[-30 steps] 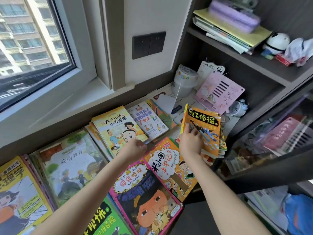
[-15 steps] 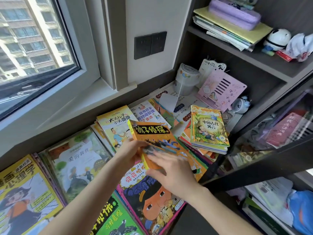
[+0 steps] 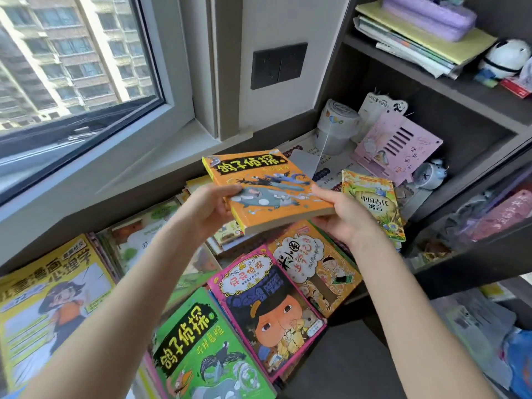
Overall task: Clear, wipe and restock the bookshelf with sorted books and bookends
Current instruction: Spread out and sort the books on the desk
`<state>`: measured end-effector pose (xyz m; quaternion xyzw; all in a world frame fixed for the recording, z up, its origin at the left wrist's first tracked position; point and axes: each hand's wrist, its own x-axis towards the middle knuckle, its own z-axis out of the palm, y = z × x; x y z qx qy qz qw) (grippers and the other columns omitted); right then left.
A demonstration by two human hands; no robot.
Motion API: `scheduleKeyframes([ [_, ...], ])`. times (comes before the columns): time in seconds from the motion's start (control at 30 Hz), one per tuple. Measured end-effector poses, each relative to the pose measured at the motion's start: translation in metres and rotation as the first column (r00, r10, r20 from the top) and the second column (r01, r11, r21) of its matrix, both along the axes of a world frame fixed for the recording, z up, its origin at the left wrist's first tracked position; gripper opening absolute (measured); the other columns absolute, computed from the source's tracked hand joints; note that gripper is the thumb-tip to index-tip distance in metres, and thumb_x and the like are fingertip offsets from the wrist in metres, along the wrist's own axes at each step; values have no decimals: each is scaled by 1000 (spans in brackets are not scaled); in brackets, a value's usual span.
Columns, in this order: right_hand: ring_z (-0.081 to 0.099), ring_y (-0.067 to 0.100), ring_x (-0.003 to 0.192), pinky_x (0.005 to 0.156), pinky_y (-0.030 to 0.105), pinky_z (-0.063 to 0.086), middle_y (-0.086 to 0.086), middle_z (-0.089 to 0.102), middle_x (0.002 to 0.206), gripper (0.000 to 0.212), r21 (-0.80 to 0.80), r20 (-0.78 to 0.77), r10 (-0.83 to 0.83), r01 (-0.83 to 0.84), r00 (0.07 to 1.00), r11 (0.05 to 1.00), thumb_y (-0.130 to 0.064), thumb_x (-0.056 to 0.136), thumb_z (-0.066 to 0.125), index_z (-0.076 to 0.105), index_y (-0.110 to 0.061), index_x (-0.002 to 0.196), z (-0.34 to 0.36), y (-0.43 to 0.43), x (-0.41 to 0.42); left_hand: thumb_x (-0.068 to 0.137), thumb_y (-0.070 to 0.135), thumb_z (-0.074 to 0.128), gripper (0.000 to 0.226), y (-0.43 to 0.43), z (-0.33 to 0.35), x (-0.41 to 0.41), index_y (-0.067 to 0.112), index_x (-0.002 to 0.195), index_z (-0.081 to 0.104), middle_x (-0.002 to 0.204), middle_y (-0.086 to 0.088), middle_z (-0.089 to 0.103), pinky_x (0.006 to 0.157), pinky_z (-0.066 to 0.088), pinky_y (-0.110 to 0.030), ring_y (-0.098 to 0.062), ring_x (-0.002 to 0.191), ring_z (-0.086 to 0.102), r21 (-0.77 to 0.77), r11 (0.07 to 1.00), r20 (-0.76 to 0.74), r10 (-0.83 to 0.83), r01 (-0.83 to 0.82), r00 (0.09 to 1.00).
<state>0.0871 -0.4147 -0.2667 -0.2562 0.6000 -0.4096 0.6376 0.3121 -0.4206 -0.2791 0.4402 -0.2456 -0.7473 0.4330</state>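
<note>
An orange paperback (image 3: 264, 185) hangs in the air above the spread of books, cover up. My left hand (image 3: 210, 208) grips its left edge, thumb on the cover. My right hand (image 3: 342, 214) holds its right edge from the side and below. Under them lie flat a green book (image 3: 201, 341), a pink-edged book (image 3: 267, 312), an orange cartoon book (image 3: 313, 266) and a large yellow comic (image 3: 49, 298). A green-and-yellow book (image 3: 374, 203) tops a small stack at the right. A pink bookend (image 3: 397, 148) leans at the back of the shelf.
A white paper roll (image 3: 336, 125) and a small alarm clock (image 3: 429, 174) stand near the bookend. The upper shelf (image 3: 431, 79) carries stacked papers, a purple case (image 3: 429, 15) and a panda toy (image 3: 503, 61). A window (image 3: 72, 59) and sill are at the left.
The orange paperback came off the right-hand stack, moved left and is now lifted higher, held by both hands. The green-and-yellow book beneath it became visible.
</note>
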Motion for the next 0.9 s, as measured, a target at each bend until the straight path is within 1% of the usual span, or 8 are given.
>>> scheduleKeyframes([
  [0.13,64,10,50,43,20,49,-1,70,63,17,-146,-155,54,-77,986,986,-5,94,54,64,-5,107,22,-6,-4,95,10,50,16,0,9,6,3,109,55,83,-11,73,65,60,-30,-19,67,72,-26,986,106,-163,167,981],
  [0.23,67,8,64,55,22,55,-10,73,75,30,-351,-289,-10,-96,957,931,5,90,53,68,-18,104,33,-4,-8,97,22,53,20,5,-5,13,5,105,60,89,-12,72,68,60,-31,-23,72,71,-13,951,436,-272,309,858],
  [0.33,66,15,101,89,39,53,-13,70,109,33,-435,-757,-103,-379,645,817,-7,87,59,68,-24,115,35,2,-14,98,25,53,27,8,-21,25,4,112,61,98,-12,70,73,59,-31,-24,80,68,-3,968,644,-190,251,741],
  [0.4,61,21,114,97,44,49,-3,64,125,41,-355,-883,-128,-465,451,811,-12,88,61,61,-19,128,31,6,-17,98,26,53,27,15,-28,38,5,112,62,98,-11,71,76,58,-32,-23,81,68,5,982,679,-143,190,720],
  [0.43,60,21,115,98,45,49,1,63,127,42,-354,-871,-112,-454,478,817,-9,88,62,59,-16,130,28,8,-19,98,25,53,26,20,-30,45,5,111,63,97,-10,71,76,57,-31,-22,83,68,20,981,708,-150,193,690],
  [0.5,64,16,106,91,40,54,4,64,124,44,-386,-704,-29,-347,710,855,-1,89,61,57,-10,131,25,14,-18,98,23,51,23,36,-37,62,7,107,65,99,-9,71,80,56,-32,-22,87,67,77,969,761,-209,233,614],
  [0.6,68,2,73,61,20,57,-5,67,105,43,-309,-454,129,-292,882,905,6,89,57,57,-14,127,16,33,0,100,21,45,24,62,-48,85,7,107,63,103,-10,68,86,54,-35,-24,92,66,164,959,787,-269,233,554],
  [0.9,49,-25,99,78,2,42,-21,55,120,42,-132,-485,476,-600,733,789,-4,92,59,55,-26,127,-75,146,86,96,14,43,20,105,-65,123,6,95,62,94,-19,64,82,52,-43,-25,82,58,72,995,880,-34,-62,473],
])
